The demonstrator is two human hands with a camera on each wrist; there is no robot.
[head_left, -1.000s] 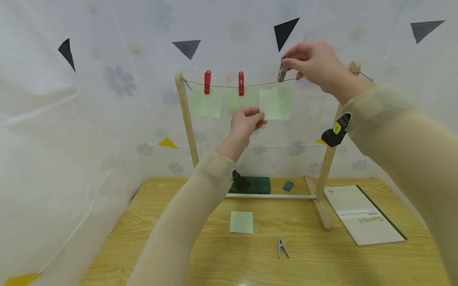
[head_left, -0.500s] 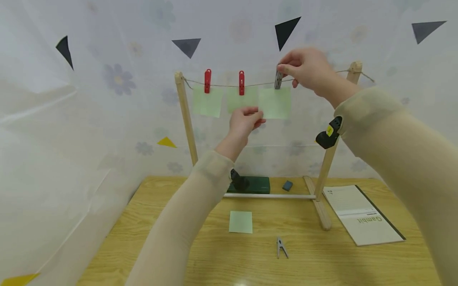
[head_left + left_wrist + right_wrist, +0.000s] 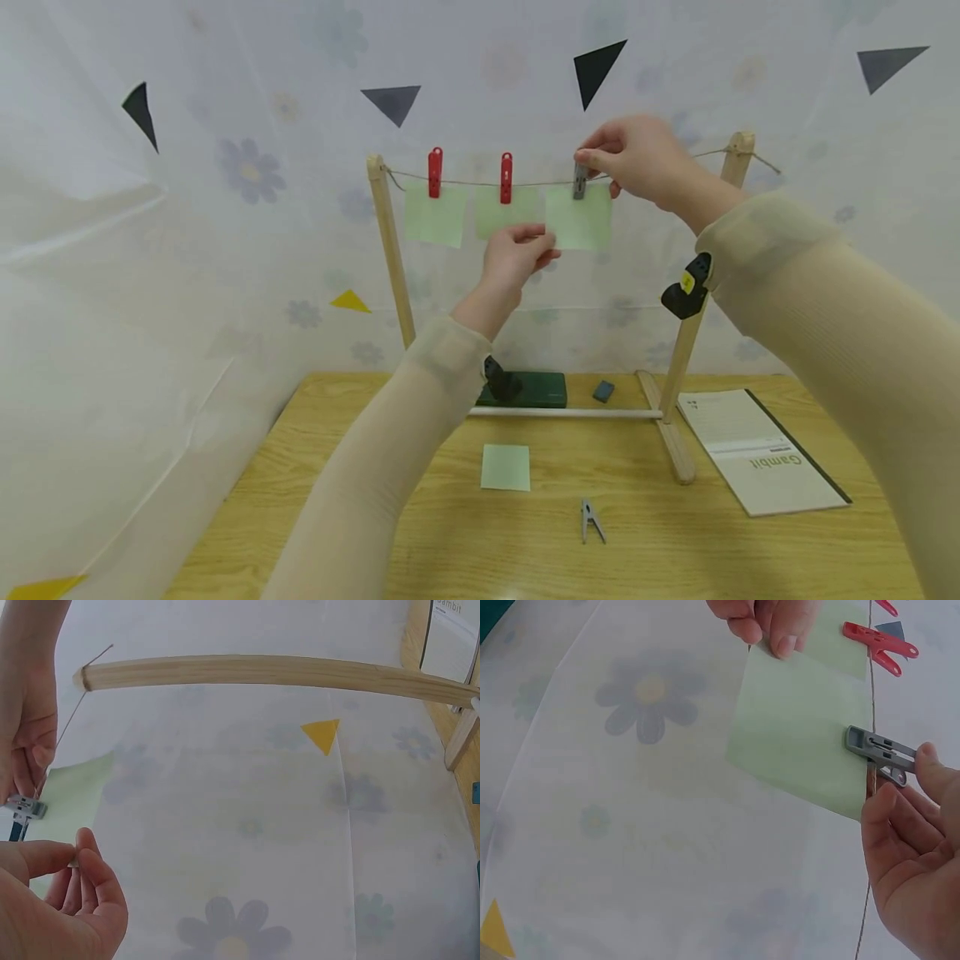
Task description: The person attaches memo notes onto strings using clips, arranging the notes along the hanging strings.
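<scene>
Now your right hand (image 3: 637,158) pinches the grey peg (image 3: 580,181) over the green note (image 3: 577,217); your left hand (image 3: 517,254) pinches its corner. Release off the string (image 3: 465,179), and the note may drop.

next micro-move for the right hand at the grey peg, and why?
Probably let the grey peg close and release it. Its jaws already straddle the string and the top edge of the green note; the right hand pinches its tail, the left hand pinches the note's lower corner.
</scene>
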